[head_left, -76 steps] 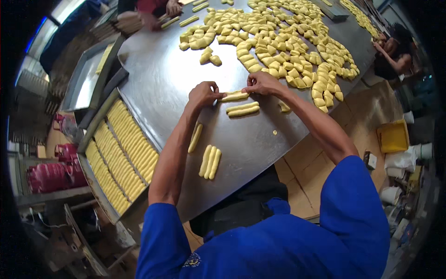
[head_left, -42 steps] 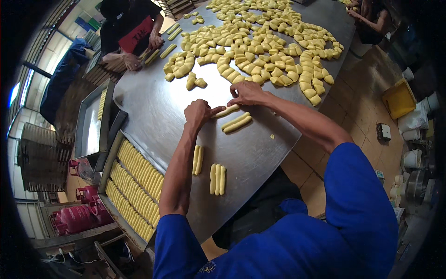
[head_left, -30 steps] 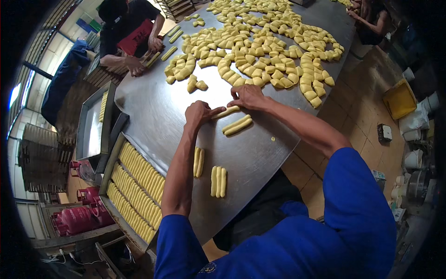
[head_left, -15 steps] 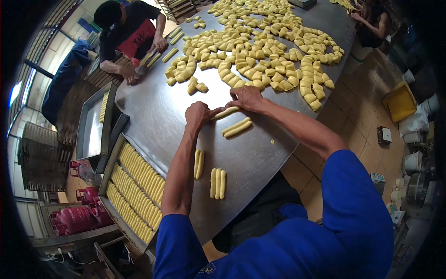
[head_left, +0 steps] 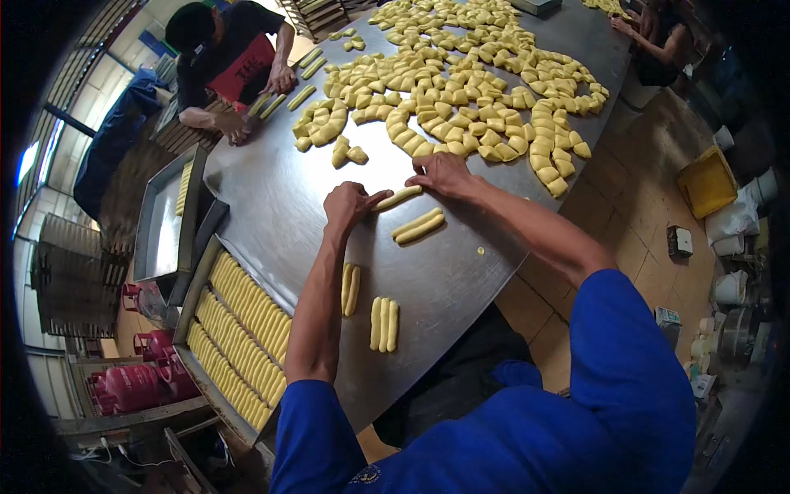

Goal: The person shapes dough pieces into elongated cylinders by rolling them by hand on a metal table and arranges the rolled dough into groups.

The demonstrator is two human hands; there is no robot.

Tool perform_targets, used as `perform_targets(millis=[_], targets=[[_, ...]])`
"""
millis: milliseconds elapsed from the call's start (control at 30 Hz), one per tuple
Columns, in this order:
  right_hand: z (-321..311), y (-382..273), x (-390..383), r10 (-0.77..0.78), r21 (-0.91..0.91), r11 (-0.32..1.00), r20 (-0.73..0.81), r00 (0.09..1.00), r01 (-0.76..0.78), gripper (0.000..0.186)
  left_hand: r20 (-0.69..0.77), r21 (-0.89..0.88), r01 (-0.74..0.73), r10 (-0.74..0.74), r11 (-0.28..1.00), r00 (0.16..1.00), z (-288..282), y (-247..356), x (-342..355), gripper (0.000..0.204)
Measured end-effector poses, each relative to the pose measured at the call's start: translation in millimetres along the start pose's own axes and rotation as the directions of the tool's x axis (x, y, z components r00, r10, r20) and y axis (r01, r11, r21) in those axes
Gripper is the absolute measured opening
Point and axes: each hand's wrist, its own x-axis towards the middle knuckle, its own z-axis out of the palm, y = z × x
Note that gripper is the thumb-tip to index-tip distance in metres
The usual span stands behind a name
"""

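Observation:
My left hand (head_left: 347,206) and my right hand (head_left: 442,173) press flat on the two ends of a yellow dough stick (head_left: 398,197) lying on the steel table (head_left: 271,214). Just below it lie two finished sticks (head_left: 419,225) side by side. Nearer to me sit a pair of sticks (head_left: 350,288) and a group of three (head_left: 384,323). A big heap of short dough pieces (head_left: 461,90) covers the far half of the table beyond my hands.
A metal tray (head_left: 189,325) with rows of dough sticks (head_left: 243,329) hangs at the table's left edge; a second tray (head_left: 164,222) sits behind it. A person in black (head_left: 226,49) works at the far left corner, another person (head_left: 658,37) at the far right. Red gas cylinders (head_left: 132,387) stand lower left.
My hands have stayed on the same dough stick, which has grown thinner and longer under them. The view has shifted, and the person at the far left has leaned further in.

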Motion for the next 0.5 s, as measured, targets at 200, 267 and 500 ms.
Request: perform_targets(millis=[200,267,500], targets=[[-4.6,-3.3,20.4,-0.068,-0.104,0.99,0.206,0.976,0.091,0.062,0.111,-0.067,0.072,-0.065,0.995,0.992,-2.2,11.4,5.1,0.075],[-3.0,-4.3,23.4,-0.099,-0.152,0.98,0.19,0.977,0.129,0.058,0.104,-0.054,0.101,-0.095,0.993,0.99,-4.1,13.9,-2.2,0.074],[-7.6,1.8,24.0,-0.094,0.083,0.994,0.228,0.969,0.077,0.046,-0.026,-0.044,0.043,-0.045,0.998,0.999,-3.1,-1.4,-7.9,0.065]])
